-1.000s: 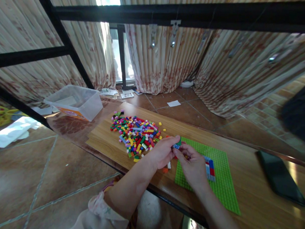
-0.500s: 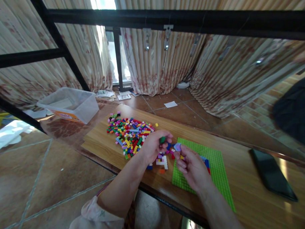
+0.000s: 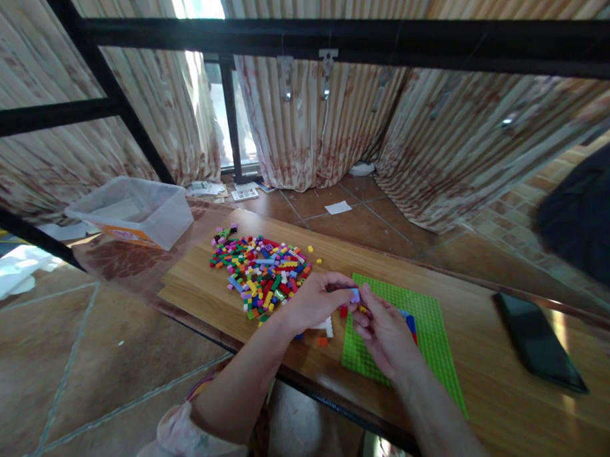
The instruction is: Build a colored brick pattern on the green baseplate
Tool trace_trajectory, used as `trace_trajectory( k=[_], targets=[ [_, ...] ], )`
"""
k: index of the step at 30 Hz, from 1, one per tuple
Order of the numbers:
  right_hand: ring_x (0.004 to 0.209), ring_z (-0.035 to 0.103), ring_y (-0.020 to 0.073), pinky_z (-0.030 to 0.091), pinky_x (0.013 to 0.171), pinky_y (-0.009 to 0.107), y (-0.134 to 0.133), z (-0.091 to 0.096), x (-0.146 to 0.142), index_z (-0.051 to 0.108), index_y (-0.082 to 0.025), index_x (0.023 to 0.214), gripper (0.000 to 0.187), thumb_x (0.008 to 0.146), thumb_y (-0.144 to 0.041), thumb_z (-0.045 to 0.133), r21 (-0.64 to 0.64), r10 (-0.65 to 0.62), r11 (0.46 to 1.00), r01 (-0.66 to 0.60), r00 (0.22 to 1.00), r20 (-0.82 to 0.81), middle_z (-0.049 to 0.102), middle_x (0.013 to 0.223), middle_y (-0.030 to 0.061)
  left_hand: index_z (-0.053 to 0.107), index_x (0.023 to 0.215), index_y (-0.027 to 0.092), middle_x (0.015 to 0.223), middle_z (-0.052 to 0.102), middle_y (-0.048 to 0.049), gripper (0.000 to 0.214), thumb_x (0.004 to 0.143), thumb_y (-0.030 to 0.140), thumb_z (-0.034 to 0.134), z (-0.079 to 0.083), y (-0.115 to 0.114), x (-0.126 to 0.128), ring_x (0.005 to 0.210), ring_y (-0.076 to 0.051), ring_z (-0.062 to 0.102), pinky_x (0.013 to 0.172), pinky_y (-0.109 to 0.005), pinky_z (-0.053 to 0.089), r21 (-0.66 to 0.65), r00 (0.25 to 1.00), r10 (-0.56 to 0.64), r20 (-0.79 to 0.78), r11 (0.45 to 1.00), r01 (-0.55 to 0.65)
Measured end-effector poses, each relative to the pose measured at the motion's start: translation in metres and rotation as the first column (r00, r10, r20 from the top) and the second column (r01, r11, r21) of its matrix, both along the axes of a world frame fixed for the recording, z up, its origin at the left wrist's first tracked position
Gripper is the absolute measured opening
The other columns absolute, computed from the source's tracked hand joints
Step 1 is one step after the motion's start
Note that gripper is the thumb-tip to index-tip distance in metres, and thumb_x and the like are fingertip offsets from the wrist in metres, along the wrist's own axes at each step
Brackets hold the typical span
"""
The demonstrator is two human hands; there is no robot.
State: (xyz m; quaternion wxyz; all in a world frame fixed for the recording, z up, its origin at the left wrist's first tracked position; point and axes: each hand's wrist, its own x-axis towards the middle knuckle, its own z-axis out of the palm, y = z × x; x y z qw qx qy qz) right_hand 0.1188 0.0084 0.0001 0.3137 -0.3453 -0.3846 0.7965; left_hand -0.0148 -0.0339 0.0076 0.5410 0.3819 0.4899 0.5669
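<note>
My left hand (image 3: 317, 301) and my right hand (image 3: 388, 329) meet over the left edge of a green studded baseplate (image 3: 433, 324). A small lavender-blue toy brick (image 3: 355, 295) is pinched between their fingertips. A bit of yellow brick (image 3: 362, 309) shows among the fingers of my right hand. Blue and red bricks (image 3: 411, 323) lie on the baseplate, partly covered by my right hand. Left of my hands spreads a pile of mixed coloured bricks (image 3: 266, 270). Beneath my left wrist, a white brick piece (image 3: 329, 327) and an orange brick (image 3: 322, 342) rest on the table.
The wooden table (image 3: 491, 395) carries a black phone (image 3: 539, 340) at the right. A clear plastic bin (image 3: 134, 211) stands beyond its left end. Black metal bars (image 3: 298, 39) cross above, before patterned curtains (image 3: 311, 128). Papers (image 3: 338, 207) lie on the tiled floor.
My left hand has moved right and closed in on the lavender-blue brick held by my right hand. The green brick seen in my left fingers is now hidden.
</note>
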Motion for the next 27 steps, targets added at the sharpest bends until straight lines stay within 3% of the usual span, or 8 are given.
trace_trajectory(
  k=[3,6,8,11,14,20,25,27],
  targets=[
    [0.051,0.034,0.0044,0.022,0.04,0.017,-0.001,-0.002,-0.003,0.068,-0.017,0.076,0.032,0.065,-0.043,0.082,0.085,-0.059,0.995,0.058,0.998,0.013,0.057,0.069,-0.0021,0.068,0.086,0.012,0.07,0.064,-0.0004,0.015,0.073,0.018,0.062,-0.004,0.003,0.003,0.064,-0.009,0.056,0.065,-0.021,0.043,-0.01,0.995,0.095,0.006,0.995,-0.095],
    [0.051,0.036,0.0065,0.026,0.043,0.019,0.0,-0.008,-0.003,0.071,-0.019,0.086,0.031,0.069,-0.044,0.078,0.259,-0.137,0.96,0.105,0.985,0.107,0.06,0.069,-0.0018,0.066,0.086,0.013,0.073,0.065,-0.0007,0.015,0.074,0.019,0.061,-0.006,0.005,0.004,0.064,-0.009,0.057,0.063,-0.02,0.043,-0.027,0.989,0.148,0.018,0.989,-0.147],
    [0.055,0.042,0.0092,0.034,0.049,0.023,0.002,-0.011,-0.002,0.072,-0.021,0.091,0.029,0.074,-0.044,0.074,0.442,-0.195,0.892,0.091,0.961,0.195,0.062,0.071,-0.0008,0.065,0.081,0.013,0.069,0.063,-0.0002,0.014,0.076,0.025,0.061,-0.006,0.005,0.004,0.06,-0.008,0.054,0.059,-0.019,0.041,-0.038,0.988,0.153,0.002,0.987,-0.153],
    [0.065,0.052,0.014,0.042,0.061,0.028,0.003,-0.012,0.001,0.072,-0.022,0.093,0.022,0.079,-0.038,0.068,0.683,-0.273,0.731,-0.003,0.915,0.297,0.064,0.075,0.0006,0.063,0.072,0.013,0.061,0.057,0.0014,0.027,0.078,0.04,0.063,-0.007,0.005,0.002,0.054,-0.008,0.048,0.051,-0.019,0.035,-0.07,0.986,0.142,-0.092,0.986,-0.149],
    [0.07,0.056,0.0162,0.043,0.065,0.03,0.002,-0.01,0.003,0.073,-0.023,0.093,0.018,0.081,-0.034,0.065,0.775,-0.291,0.625,-0.095,0.892,0.345,0.066,0.079,0.0012,0.062,0.066,0.013,0.058,0.054,0.0017,0.034,0.077,0.046,0.063,-0.01,0.004,0.0,0.051,-0.008,0.044,0.047,-0.02,0.03,-0.117,0.976,0.107,-0.19,0.984,-0.131],
    [0.08,0.064,0.0201,0.047,0.075,0.033,-0.002,-0.01,0.0,0.071,-0.023,0.098,0.022,0.086,-0.038,0.06,0.775,-0.262,0.621,-0.12,0.9,0.349,0.072,0.086,0.0039,0.058,0.064,0.014,0.054,0.049,0.0027,0.037,0.078,0.048,0.06,-0.01,0.003,0.002,0.044,-0.006,0.037,0.042,-0.021,0.023,-0.18,0.992,0.085,-0.096,0.978,-0.101],
    [0.08,0.063,0.0208,0.047,0.076,0.034,-0.004,-0.009,-0.002,0.072,-0.024,0.092,0.019,0.086,-0.038,0.06,0.809,-0.313,0.586,-0.045,0.908,0.277,0.071,0.085,0.0045,0.052,0.06,0.014,0.05,0.044,0.0051,0.04,0.078,0.049,0.063,-0.002,0.0,0.004,0.038,-0.003,0.027,0.039,-0.021,0.016,-0.188,0.994,0.067,0.087,0.981,-0.05],
    [0.081,0.063,0.021,0.048,0.076,0.034,-0.005,-0.01,-0.003,0.072,-0.024,0.091,0.02,0.085,-0.039,0.061,0.802,-0.331,0.597,0.0,0.911,0.247,0.071,0.085,0.0046,0.05,0.06,0.015,0.05,0.044,0.0056,0.042,0.078,0.05,0.063,0.001,-0.001,0.004,0.036,-0.002,0.022,0.038,-0.021,0.012,-0.201,0.985,0.065,0.157,0.979,-0.033]
  ],
)
